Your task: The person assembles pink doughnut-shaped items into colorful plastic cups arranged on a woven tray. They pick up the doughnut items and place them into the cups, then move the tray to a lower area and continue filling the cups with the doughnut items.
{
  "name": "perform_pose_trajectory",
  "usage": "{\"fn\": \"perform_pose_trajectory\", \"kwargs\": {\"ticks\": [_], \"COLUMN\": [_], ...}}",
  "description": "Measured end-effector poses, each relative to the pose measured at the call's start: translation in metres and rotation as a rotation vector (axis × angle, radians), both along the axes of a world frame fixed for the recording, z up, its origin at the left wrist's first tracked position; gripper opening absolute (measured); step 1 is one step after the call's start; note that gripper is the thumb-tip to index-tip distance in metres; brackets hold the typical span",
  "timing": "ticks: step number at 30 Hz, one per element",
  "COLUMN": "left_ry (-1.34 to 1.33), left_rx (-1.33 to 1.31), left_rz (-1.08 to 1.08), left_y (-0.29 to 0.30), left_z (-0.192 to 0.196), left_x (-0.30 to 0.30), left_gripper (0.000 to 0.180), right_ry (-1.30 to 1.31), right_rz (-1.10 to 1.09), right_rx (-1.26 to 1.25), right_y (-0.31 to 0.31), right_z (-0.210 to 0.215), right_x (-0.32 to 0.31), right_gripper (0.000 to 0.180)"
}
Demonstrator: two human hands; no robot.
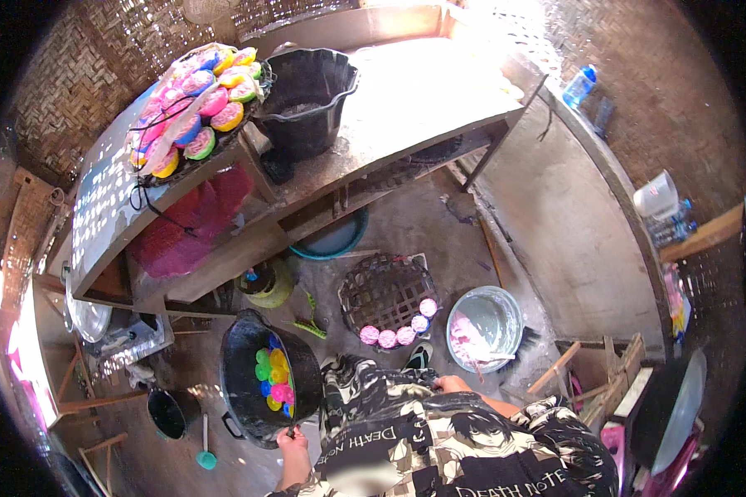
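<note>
My left hand (291, 444) is closed at the near edge of a large black pot (307, 374); its fingertips are partly hidden. Inside the pot lie several small cups (278, 377) in green, yellow, blue and pink. My right hand (452, 384) rests by my lap, mostly covered by the patterned shirt, so its fingers do not show clearly. In front of me sits a round, dark woven basket (380, 294) with several pink-and-white round cakes (405, 335) along its near right side. Right of it stands a pale bucket (506, 311) holding pink batter (469, 338).
A bench (406, 91) spans the far side, bearing a tall black bucket (311, 124) and a heap of colourful filled cups (199, 108). A turquoise basin (352, 236) sits beneath. At left are a stove (128, 340), a small black pail (171, 414) and a turquoise ladle (206, 458).
</note>
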State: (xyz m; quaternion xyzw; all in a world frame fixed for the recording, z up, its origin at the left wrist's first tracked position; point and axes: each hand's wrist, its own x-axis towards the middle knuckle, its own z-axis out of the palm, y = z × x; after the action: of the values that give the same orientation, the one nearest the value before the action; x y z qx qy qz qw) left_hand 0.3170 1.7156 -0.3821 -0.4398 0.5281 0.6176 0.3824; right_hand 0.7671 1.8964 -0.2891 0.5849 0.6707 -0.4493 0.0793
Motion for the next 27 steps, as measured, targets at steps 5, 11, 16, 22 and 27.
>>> {"fn": "perform_pose_trajectory", "kwargs": {"ticks": [5,11,16,22,27], "left_ry": [-0.048,0.145,-0.065,0.190,0.368], "left_rx": [-0.045,0.040,-0.036,-0.086,0.039], "left_rz": [0.076,-0.322,0.018,0.022,0.114], "left_y": [0.010,0.000,0.026,0.050,0.073], "left_z": [-0.018,-0.107,-0.210,-0.334,-0.489], "left_x": [0.088,0.112,0.090,0.063,0.051], "left_gripper": [0.021,0.021,0.020,0.021,0.017], "right_ry": [0.010,-0.120,-0.073,-0.029,0.042], "right_rz": [0.370,0.089,0.063,0.088,0.192], "right_rx": [-0.148,-0.227,-0.193,-0.114,-0.036], "right_y": [0.030,0.040,0.078,0.111,0.087], "right_z": [-0.074,-0.162,-0.272,-0.436,-0.599], "right_x": [0.038,0.024,0.044,0.047,0.041], "right_gripper": [0.029,0.029,0.028,0.027,0.027]}}
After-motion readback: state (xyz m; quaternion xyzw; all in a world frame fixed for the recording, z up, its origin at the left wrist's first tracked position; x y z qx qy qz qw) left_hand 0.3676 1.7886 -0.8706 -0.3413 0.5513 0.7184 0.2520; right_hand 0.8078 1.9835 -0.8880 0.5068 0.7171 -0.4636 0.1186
